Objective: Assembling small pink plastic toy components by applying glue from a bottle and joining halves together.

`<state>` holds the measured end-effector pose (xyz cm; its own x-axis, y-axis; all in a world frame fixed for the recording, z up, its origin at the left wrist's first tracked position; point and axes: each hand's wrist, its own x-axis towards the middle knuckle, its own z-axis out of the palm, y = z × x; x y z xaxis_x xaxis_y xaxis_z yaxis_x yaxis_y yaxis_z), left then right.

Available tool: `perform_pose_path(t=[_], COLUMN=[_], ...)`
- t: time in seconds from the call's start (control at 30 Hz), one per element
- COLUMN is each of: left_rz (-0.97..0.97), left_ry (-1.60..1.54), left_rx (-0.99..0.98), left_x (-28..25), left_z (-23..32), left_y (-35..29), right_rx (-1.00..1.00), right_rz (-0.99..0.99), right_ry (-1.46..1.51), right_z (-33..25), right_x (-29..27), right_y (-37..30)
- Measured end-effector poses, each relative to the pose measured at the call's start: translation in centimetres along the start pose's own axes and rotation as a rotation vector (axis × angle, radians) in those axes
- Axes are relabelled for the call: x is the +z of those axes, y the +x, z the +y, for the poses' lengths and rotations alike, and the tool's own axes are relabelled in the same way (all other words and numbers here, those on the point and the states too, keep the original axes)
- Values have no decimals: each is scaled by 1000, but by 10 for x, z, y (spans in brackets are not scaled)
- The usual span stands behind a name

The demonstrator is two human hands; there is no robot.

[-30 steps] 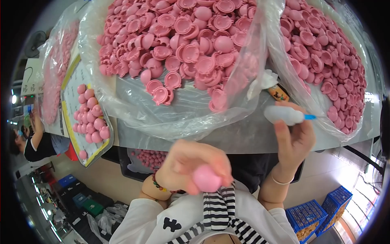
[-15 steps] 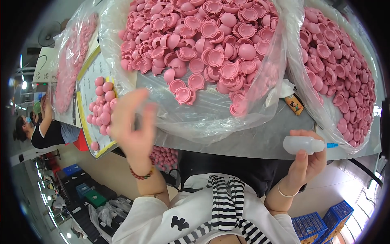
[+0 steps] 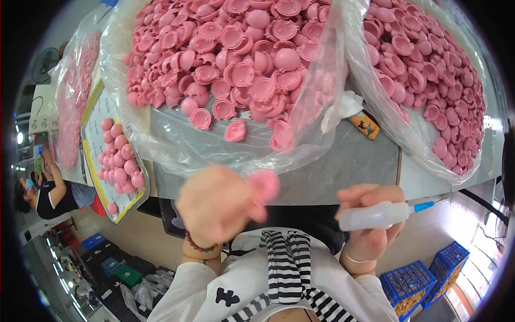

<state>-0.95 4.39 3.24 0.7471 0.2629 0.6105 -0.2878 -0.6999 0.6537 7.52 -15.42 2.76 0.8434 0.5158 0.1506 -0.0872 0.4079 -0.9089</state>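
My left hand [image 3: 214, 204], blurred by motion, is closed on a pink half-shell [image 3: 265, 186] just off the table's near edge. In my right hand [image 3: 378, 236] lies a translucent white squeeze bottle [image 3: 367, 216], its blue-based needle tip [image 3: 422, 206] pointing right. The bottle is held level, apart from the half-shell. Beyond my hands, a clear plastic bag [image 3: 214, 155] lies spread open under a big heap of pink hollow half-shells [image 3: 230, 37]. A few loose half-shells [image 3: 235, 130] lie at the near edge of that heap.
At left, a yellow-edged tray [image 3: 126, 212] holds closed pink balls [image 3: 120, 161]. A second bag of pink shells [image 3: 429, 70] stands at right. Between the bags lie a crumpled tissue [image 3: 346, 107] and an orange packet [image 3: 365, 124]. Blue crates [image 3: 407, 284] stand on the floor; a co-worker [image 3: 51, 188] sits far left.
My left hand moved from near the tray to the table's near edge and now holds a pink half-shell. My right hand shifted left and slightly lower with the bottle. The view shifted too.
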Motion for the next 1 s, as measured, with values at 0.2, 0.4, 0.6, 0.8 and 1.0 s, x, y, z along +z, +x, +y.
perform_pose_path(t=[0.2,0.4,0.6,0.8,1.0], left_rz=[-238,-201,-54,-241,-187], left_ry=[-427,-587,-896,-1321,-1738], left_rx=[-190,-267,-561,-661,-838], left_x=[35,48,55,47,48], left_z=[13,15,30,14,14], left_y=[-10,-16,-17,-19,-17], right_rx=[-96,-101,-170,-39,-534], right_rz=[-87,-125,-147,299,38], right_ry=[229,90,153,-49,-155], right_z=[16,18,21,7,2], right_x=[10,-1,1,1,-16], right_y=[0,-5,-1,-7,16])
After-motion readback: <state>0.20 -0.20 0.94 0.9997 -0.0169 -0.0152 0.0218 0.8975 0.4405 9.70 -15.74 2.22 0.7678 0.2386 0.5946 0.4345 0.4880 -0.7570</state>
